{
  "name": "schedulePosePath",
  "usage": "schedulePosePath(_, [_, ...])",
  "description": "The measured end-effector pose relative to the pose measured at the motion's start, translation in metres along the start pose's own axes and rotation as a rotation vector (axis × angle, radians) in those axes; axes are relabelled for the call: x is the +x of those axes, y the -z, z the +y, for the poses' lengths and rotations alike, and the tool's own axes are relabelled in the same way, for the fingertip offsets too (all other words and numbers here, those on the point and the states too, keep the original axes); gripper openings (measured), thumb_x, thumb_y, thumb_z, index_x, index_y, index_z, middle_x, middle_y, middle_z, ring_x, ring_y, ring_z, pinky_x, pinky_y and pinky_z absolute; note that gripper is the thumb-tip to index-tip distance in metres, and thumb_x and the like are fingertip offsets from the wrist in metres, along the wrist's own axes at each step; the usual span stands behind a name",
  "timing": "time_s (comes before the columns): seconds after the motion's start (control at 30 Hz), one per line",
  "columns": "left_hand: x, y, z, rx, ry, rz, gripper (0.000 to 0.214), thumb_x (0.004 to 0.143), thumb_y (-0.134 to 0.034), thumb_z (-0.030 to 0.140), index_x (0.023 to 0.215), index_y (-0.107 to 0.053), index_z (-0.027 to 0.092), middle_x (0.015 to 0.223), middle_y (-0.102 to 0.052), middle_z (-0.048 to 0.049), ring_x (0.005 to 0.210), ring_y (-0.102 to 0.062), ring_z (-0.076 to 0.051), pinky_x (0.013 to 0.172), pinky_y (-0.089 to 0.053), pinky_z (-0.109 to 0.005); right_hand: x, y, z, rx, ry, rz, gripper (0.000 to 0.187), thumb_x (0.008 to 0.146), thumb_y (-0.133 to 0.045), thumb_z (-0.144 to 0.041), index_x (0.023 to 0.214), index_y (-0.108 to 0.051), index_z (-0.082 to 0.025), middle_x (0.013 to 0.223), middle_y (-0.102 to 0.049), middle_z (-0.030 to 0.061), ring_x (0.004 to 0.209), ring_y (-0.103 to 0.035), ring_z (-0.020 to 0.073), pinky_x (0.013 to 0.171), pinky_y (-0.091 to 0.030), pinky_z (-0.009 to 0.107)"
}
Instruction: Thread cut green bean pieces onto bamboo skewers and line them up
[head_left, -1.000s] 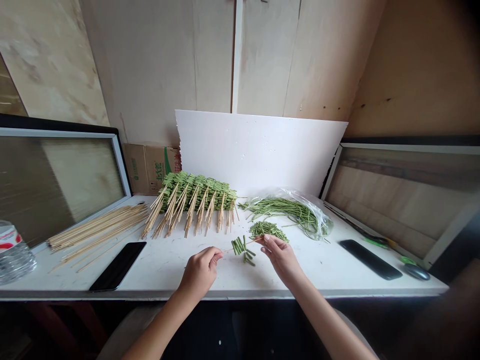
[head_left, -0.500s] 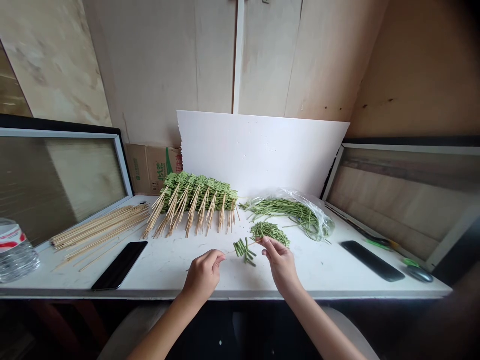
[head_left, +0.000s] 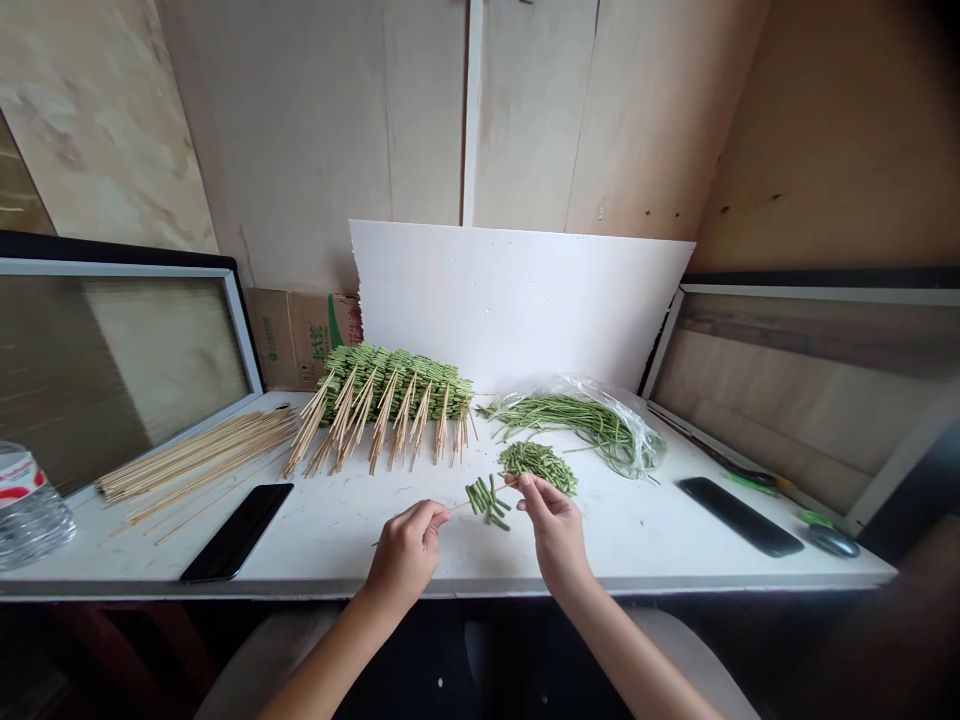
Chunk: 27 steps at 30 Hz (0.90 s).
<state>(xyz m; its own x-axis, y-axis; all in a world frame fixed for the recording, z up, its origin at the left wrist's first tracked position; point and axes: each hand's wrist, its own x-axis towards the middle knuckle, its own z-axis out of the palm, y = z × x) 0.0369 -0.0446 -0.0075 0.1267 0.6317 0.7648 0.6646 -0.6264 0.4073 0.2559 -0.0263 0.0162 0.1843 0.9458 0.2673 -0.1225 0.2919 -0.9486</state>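
White tabletop [head_left: 322, 540]: long green beans [head_left: 551, 412] poke from clear bag [head_left: 648, 448].

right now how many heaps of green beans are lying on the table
3: the skewered stack, left of centre; the cut pieces, just beyond the right hand; the long beans, partly in a clear bag farther back. Others could be hidden.

Right hand [head_left: 556, 525] closer in
Its fingertips [head_left: 525, 483] now sit nearer the skewered yardlong-bean pieces [head_left: 478, 497] than a second ago.
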Motion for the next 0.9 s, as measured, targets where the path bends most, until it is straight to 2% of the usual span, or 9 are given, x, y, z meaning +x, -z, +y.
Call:
schedulePosePath(0.2, [0.001,-0.001,0.01,-0.039,0.019,-0.002,0.023,0.1,-0.049,0.015,0.085,-0.065,0.02,0.071,-0.069,-0.0011,0.062,-0.064,-0.015,0.062,-0.046,-0.023,-0.014,-0.015,0.006,0.055,-0.034,-0.057,0.035,0.081,-0.079,-0.057,0.085,-0.078,-0.022,0.086,-0.074,0.0045,0.081,-0.064,0.0229,0.076,-0.051,0.035])
schedulePosePath(0.3, [0.003,0.001,0.008,-0.03,0.036,-0.02,0.024,0.101,-0.048,0.019,0.084,-0.065,0.02,0.069,-0.067,-0.0006,0.06,-0.062,-0.014,0.061,-0.045,-0.023,-0.008,-0.012,0.007,0.042,-0.038,-0.089,0.038,0.08,-0.079,-0.059,0.091,-0.079,-0.022,0.096,-0.076,0.0064,0.086,-0.066,0.0241,0.079,-0.052,0.036])
schedulePosePath(0.37, [0.006,0.003,0.004,-0.015,0.069,-0.036,0.025,0.102,-0.048,0.022,0.083,-0.065,0.02,0.067,-0.065,0.0,0.059,-0.06,-0.014,0.061,-0.044,-0.023,0.002,-0.002,0.006,0.008,-0.015,-0.129,0.042,0.085,-0.073,-0.061,0.1,-0.08,-0.023,0.108,-0.076,0.0093,0.098,-0.068,0.0282,0.082,-0.054,0.038])
schedulePosePath(0.47, [0.009,0.005,-0.004,0.001,0.149,-0.047,0.025,0.102,-0.047,0.026,0.084,-0.064,0.02,0.066,-0.063,0.0005,0.059,-0.059,-0.015,0.061,-0.044,-0.023,0.022,0.018,0.009,-0.207,0.083,-0.198,0.045,0.093,-0.061,-0.062,0.112,-0.078,-0.025,0.118,-0.075,0.0117,0.113,-0.065,0.0335,0.085,-0.053,0.042])
schedulePosePath(0.57, [0.011,0.005,-0.013,-0.004,0.214,-0.065,0.025,0.1,-0.048,0.027,0.083,-0.064,0.02,0.064,-0.062,0.0008,0.06,-0.06,-0.016,0.062,-0.044,-0.024,0.037,0.035,0.02,-0.63,0.242,-0.219,0.04,0.093,-0.06,-0.059,0.104,-0.081,-0.026,0.107,-0.077,0.0119,0.103,-0.065,0.0354,0.088,-0.05,0.049])
schedulePosePath(0.67, [0.01,0.003,-0.016,-0.018,0.235,-0.094,0.025,0.1,-0.047,0.027,0.082,-0.064,0.02,0.064,-0.062,0.0005,0.06,-0.06,-0.016,0.063,-0.045,-0.025,0.04,0.04,0.037,-0.93,0.339,-0.226,0.033,0.092,-0.063,-0.05,0.095,-0.084,-0.024,0.096,-0.076,0.0129,0.096,-0.061,0.0359,0.089,-0.046,0.05])
schedulePosePath(0.77, [0.008,0.002,-0.015,-0.03,0.232,-0.119,0.026,0.1,-0.046,0.028,0.082,-0.064,0.02,0.065,-0.061,0.0004,0.061,-0.059,-0.016,0.064,-0.044,-0.025,0.039,0.036,0.047,-1.035,0.386,-0.252,0.026,0.092,-0.065,-0.042,0.088,-0.084,-0.025,0.093,-0.075,0.0123,0.095,-0.059,0.0346,0.086,-0.046,0.047])
schedulePosePath(0.9, [0.008,0.003,-0.014,-0.048,0.222,-0.132,0.026,0.101,-0.046,0.029,0.084,-0.063,0.02,0.066,-0.06,0.0008,0.061,-0.058,-0.016,0.065,-0.044,-0.025,0.041,0.035,0.042,-0.912,0.4,-0.204,0.026,0.093,-0.064,-0.043,0.086,-0.081,-0.024,0.093,-0.076,0.0118,0.095,-0.062,0.0336,0.085,-0.047,0.046])
